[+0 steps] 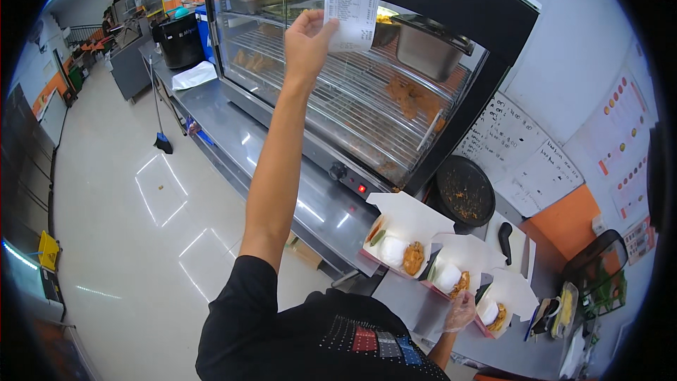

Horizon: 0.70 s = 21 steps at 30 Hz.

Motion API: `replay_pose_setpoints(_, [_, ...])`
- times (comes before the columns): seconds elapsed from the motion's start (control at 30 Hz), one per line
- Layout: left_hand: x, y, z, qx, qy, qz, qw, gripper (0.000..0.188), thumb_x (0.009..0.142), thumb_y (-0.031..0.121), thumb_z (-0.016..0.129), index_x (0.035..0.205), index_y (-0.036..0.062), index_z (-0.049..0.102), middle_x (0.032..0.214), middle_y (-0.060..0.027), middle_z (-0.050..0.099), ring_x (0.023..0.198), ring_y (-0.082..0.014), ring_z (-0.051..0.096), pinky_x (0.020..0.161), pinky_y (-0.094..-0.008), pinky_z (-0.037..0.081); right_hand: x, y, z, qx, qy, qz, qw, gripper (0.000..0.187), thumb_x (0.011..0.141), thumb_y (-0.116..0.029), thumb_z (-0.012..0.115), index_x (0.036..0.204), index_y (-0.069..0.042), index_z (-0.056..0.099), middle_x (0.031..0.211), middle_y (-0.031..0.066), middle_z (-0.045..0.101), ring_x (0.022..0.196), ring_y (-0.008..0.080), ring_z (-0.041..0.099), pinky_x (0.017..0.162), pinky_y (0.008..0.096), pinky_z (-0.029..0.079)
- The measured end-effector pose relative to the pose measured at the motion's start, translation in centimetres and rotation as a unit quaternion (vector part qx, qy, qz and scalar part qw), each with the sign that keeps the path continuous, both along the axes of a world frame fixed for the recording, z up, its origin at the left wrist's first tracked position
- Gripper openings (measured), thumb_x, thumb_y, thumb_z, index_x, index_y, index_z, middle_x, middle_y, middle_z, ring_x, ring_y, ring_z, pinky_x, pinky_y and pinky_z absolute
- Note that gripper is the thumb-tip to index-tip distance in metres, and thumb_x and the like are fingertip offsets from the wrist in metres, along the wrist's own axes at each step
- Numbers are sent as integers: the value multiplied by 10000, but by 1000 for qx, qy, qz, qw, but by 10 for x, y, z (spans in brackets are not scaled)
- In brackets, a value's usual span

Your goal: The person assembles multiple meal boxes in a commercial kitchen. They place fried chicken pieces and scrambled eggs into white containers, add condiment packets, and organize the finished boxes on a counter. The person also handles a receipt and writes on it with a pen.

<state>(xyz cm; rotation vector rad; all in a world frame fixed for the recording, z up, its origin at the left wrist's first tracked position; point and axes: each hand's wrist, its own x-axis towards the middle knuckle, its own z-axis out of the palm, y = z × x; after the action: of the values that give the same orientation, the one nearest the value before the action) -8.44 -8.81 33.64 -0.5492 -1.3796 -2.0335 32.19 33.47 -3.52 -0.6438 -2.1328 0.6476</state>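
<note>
My bare left hand (307, 41) reaches up with its fingers closed on the left edge of a long white paper receipt (358, 0). The receipt hangs before the glass of a food warmer (310, 92). Lower right, my right hand (461, 312) wears a clear plastic glove. Its bent fingers meet at the near end of a fried chicken piece (462, 282) in the middle meal box (474, 248). White rice (446, 278) sits beside that chicken. Open meal boxes stand on both sides, a left box (412, 213) and a right box (515, 289), each with rice and chicken.
Inside the warmer are wire racks, fried pieces (405, 95) and a metal pan (430, 49). A round black pan (462, 190) with crumbs stands right of it, near a black-handled utensil (505, 240). A steel counter (233, 127) runs left; a broom (162, 142) stands beyond.
</note>
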Motion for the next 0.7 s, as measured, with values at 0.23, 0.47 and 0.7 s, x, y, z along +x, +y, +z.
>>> replay_pose_setpoints(0.23, [2,2,1,2,7,-3,1000,208,852,64,679,1022,-37,614,980,-124,685,860,-140,647,758,-269,511,-2,-10,-2,-61,-4,16,998,234,944,-197,573,928,29,629,624,35,574,533,94,519,510,248,432])
replay_pose_setpoints(0.47, [-3,3,-2,8,17,-9,1000,183,855,50,670,1010,-31,615,962,-114,681,854,-133,647,755,-263,516,-5,-17,11,-55,1,33,998,224,943,-185,583,921,31,638,620,25,576,526,85,513,497,237,424])
replay_pose_setpoints(0.7, [-3,2,-4,6,18,-6,1000,187,854,52,672,1010,-34,613,962,-111,679,848,-129,644,759,-259,511,-9,-13,8,-61,-23,26,998,241,941,-207,593,919,27,647,627,28,580,527,85,523,495,237,427])
